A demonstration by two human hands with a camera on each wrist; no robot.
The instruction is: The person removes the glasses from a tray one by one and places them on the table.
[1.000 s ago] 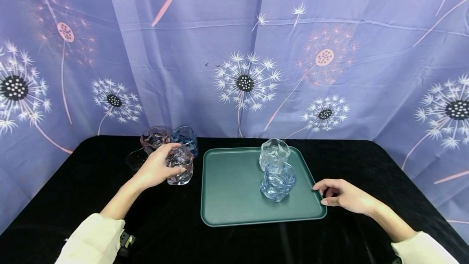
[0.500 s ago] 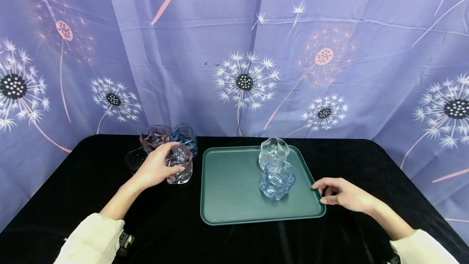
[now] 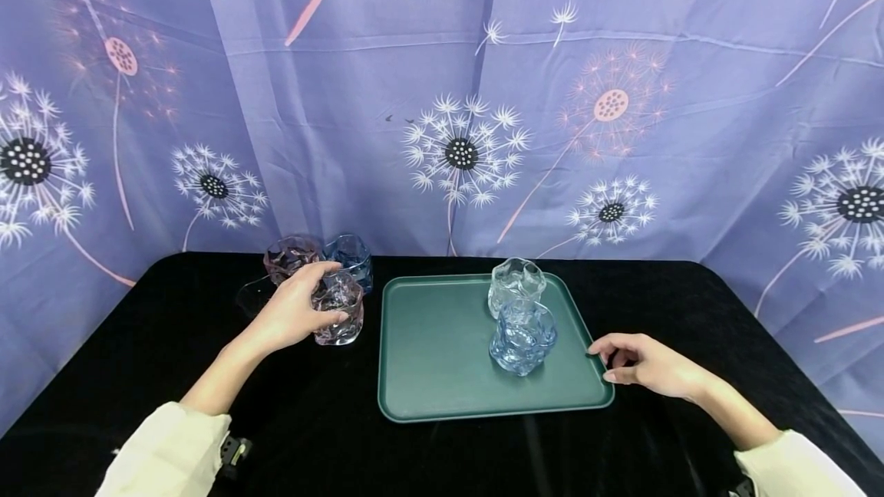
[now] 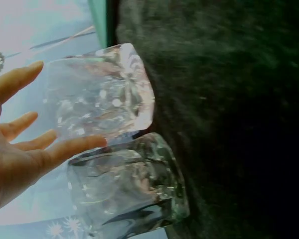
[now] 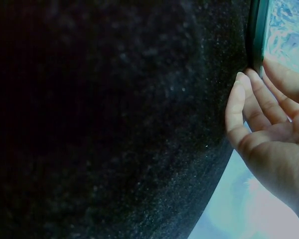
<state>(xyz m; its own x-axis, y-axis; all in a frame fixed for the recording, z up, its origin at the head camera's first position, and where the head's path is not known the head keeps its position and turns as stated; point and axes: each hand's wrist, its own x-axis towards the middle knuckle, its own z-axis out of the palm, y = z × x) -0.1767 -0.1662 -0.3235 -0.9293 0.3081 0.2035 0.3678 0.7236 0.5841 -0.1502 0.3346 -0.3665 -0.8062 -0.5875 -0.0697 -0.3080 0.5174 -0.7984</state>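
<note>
My left hand (image 3: 293, 309) is spread about a pale pink glass (image 3: 340, 311) standing on the black cloth. In the left wrist view that glass (image 4: 99, 99) sits beyond slightly bent, spread fingers (image 4: 74, 149), with no firm grip showing. Behind are a darker pink glass (image 3: 290, 258) and a blue glass (image 3: 351, 259); a dark clear glass (image 3: 254, 297) is partly hidden by the hand. At the right, my right hand (image 3: 652, 365) touches the rim of a green tray (image 3: 442, 359) with loosely bent fingers. A light blue glass (image 3: 522, 340) and a clear glass (image 3: 514, 282) stand upright on the tray.
Black cloth (image 3: 483, 459) covers the table, which has rounded back corners. A purple curtain (image 3: 373, 136) with dandelion prints hangs directly behind it. The tray lies to the right of the grouped glasses, a short gap away.
My left hand has opened a little, its upper fingertip lifting slightly from the pale pink glass. The glasses, tray and right hand look the same, apart from a slight shift of the whole view.
</note>
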